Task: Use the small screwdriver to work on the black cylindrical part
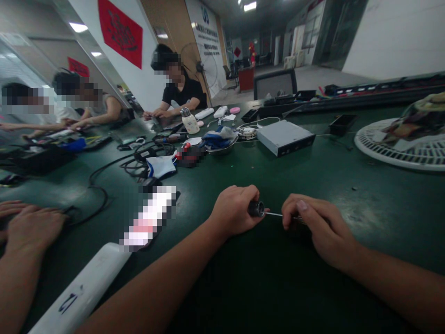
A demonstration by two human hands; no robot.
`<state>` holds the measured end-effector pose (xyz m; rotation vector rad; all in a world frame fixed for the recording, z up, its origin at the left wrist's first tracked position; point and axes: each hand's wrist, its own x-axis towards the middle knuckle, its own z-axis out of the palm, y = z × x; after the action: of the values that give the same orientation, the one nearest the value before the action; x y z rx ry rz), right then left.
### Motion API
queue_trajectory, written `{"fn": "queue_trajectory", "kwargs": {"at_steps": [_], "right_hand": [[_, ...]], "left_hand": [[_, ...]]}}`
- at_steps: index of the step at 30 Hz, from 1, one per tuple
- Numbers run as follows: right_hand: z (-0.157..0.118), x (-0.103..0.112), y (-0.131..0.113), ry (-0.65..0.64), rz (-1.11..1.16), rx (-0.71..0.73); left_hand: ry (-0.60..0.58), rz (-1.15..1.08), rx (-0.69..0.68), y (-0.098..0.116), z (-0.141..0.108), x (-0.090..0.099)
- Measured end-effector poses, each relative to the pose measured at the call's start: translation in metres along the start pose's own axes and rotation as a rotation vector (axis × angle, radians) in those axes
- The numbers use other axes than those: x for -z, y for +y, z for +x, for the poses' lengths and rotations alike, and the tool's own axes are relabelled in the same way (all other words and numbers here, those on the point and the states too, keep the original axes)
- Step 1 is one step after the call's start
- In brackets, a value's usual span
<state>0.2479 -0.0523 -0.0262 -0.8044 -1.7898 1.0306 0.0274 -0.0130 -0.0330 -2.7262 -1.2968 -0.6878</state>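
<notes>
My left hand (233, 209) is closed around a short black cylindrical part (258, 209), whose hollow round end faces right. From my right hand (318, 225) a thin metal screwdriver shaft (274, 214) points left and reaches close to that open end. The fingers of my right hand are wrapped round the screwdriver's handle, which is mostly hidden. Whether the shaft's tip touches the part I cannot tell. Both hands are just above the dark green table (222, 287).
Left of my forearm lie a white elongated device (79, 287) and a blurred-out phone (151, 220). Another person's hand (34, 227) rests at far left. Beyond are cables (135, 162), a grey disc drive (285, 137), a bottle (189, 121) and a white basket (392, 155). Several people sit across.
</notes>
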Motion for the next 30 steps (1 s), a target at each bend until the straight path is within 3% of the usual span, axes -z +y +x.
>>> {"fn": "queue_trajectory", "kwargs": {"at_steps": [6, 10, 15, 19, 24, 28, 30], "right_hand": [[-0.0003, -0.0011, 0.0014, 0.077, -0.059, -0.040], [0.0004, -0.0014, 0.0006, -0.006, -0.012, -0.005], [-0.0005, -0.0008, 0.0013, 0.078, -0.070, -0.030], [-0.0015, -0.0003, 0.0014, -0.007, -0.033, -0.005], [-0.0006, -0.0011, 0.0005, 0.074, -0.080, -0.021], [-0.0009, -0.0010, 0.0000, -0.009, -0.054, 0.005], [-0.0010, -0.0009, 0.0000, 0.011, -0.089, 0.001]], "left_hand": [[0.009, 0.002, 0.005, -0.0004, -0.0002, -0.0002], [0.000, -0.007, -0.003, -0.0008, -0.0005, -0.0006], [0.006, -0.009, 0.002, -0.0005, -0.0009, -0.0010], [0.003, -0.005, -0.002, -0.0004, -0.0008, -0.0007], [0.002, -0.004, -0.002, -0.0005, -0.0004, -0.0007], [-0.009, -0.014, 0.011, 0.0000, -0.0003, -0.0010], [-0.019, -0.014, 0.010, 0.0005, -0.0002, -0.0006]]}}
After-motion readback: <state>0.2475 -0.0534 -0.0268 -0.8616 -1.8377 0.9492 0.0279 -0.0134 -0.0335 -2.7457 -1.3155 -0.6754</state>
